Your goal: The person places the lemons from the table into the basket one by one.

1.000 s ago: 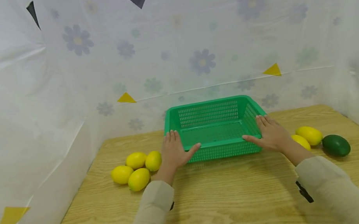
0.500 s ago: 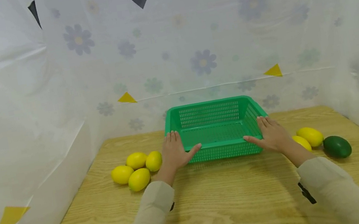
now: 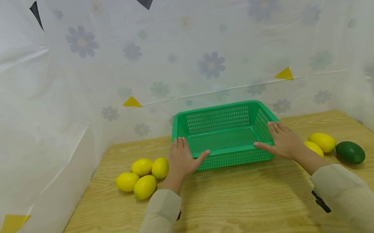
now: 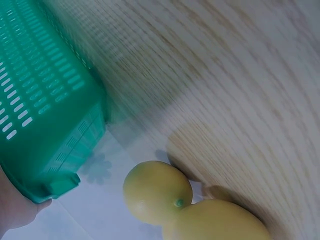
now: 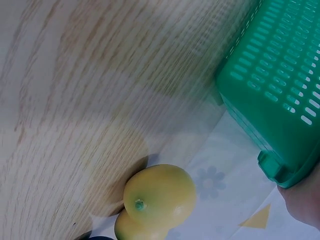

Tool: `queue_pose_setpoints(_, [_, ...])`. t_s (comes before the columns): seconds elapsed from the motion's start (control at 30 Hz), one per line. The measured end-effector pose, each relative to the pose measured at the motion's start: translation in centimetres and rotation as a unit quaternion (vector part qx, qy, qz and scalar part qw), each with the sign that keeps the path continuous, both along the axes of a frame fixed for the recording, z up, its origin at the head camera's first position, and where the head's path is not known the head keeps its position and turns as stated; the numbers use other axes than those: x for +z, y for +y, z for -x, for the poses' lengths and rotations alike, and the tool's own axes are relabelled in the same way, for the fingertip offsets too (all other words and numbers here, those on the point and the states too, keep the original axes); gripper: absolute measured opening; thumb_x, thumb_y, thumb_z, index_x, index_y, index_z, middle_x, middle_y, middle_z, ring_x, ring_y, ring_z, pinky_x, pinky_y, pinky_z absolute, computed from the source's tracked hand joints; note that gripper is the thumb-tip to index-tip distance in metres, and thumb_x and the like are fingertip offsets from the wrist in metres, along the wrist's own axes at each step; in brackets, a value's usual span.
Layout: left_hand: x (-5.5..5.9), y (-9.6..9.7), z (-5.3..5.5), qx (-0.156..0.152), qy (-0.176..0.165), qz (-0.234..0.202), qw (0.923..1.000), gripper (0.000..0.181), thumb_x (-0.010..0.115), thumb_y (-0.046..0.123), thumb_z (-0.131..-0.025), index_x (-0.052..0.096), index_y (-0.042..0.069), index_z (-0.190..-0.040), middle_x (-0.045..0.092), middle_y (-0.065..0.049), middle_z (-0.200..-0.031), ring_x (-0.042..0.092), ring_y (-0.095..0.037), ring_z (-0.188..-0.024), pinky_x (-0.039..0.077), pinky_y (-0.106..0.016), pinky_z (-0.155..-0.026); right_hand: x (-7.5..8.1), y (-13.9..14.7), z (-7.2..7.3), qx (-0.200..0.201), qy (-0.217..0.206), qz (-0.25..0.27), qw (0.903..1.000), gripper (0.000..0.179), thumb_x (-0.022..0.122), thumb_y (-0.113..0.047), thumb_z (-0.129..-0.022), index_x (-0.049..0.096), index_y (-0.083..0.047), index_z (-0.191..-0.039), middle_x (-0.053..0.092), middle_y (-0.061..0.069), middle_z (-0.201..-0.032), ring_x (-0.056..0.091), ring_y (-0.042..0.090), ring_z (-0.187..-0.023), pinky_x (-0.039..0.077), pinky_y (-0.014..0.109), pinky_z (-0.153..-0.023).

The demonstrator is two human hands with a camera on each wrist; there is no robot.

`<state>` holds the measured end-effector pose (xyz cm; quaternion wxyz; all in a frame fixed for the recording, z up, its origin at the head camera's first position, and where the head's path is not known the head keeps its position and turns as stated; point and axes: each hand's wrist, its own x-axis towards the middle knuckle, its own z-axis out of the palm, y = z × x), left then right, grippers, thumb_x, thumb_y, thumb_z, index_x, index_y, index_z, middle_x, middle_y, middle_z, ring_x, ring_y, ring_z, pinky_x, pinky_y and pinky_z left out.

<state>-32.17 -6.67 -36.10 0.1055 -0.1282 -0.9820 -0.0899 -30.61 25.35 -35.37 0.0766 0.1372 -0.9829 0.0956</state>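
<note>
As far as shows, both hands (image 3: 182, 159) (image 3: 283, 141) touch the basket (image 3: 232, 157).

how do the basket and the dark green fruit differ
The basket is brighter green than the dark fruit.
The basket is large, open-topped and slotted; the dark fruit is small, rounded and smooth.
The left hand and right hand touch the basket, but neither touches the dark fruit.
Both things are shades of green.

The basket (image 3: 234, 157) was green, the lemons (image 3: 145, 187) yellow, the oval fruit (image 3: 350, 152) dark green — the table (image 3: 244, 214) wood-grained tan, the backdrop (image 3: 165, 33) white with mauve flowers.
</note>
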Motion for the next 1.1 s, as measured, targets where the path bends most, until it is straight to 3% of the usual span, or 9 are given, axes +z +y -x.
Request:
queue_pose_setpoints(0.3, [0.0, 0.1, -0.4, -0.001, -0.011, 0.003, 0.9999, 0.1, 0.036, 0.072, -0.085, 0.021, -0.007, -0.144, 0.022, -0.022, -0.151, 0.019, -0.034, -0.142, 0.017, -0.042, -0.118, -0.1, 0.2, -0.5, 0.004, 0.009, 0.0, 0.9999, 0.096, 0.038, -0.061, -0.091, 0.018, 0.018, -0.14, 0.018, 0.037, -0.146, 0.018, 0.05, -0.135, 0.014, 0.056, -0.112])
queue_pose_setpoints(1.1, [-0.1, 0.1, -1.2, -0.002, 0.004, -0.004, 1.0, 0.099, 0.036, 0.071, -0.085, 0.023, -0.008, -0.143, 0.025, -0.023, -0.15, 0.021, -0.035, -0.141, 0.018, -0.043, -0.117, -0.2, 0.2, -0.9, 0.006, 0.015, 0.001, 0.9999, 0.094, 0.04, -0.06, -0.091, 0.017, 0.017, -0.141, 0.017, 0.036, -0.147, 0.017, 0.051, -0.135, 0.014, 0.057, -0.112])
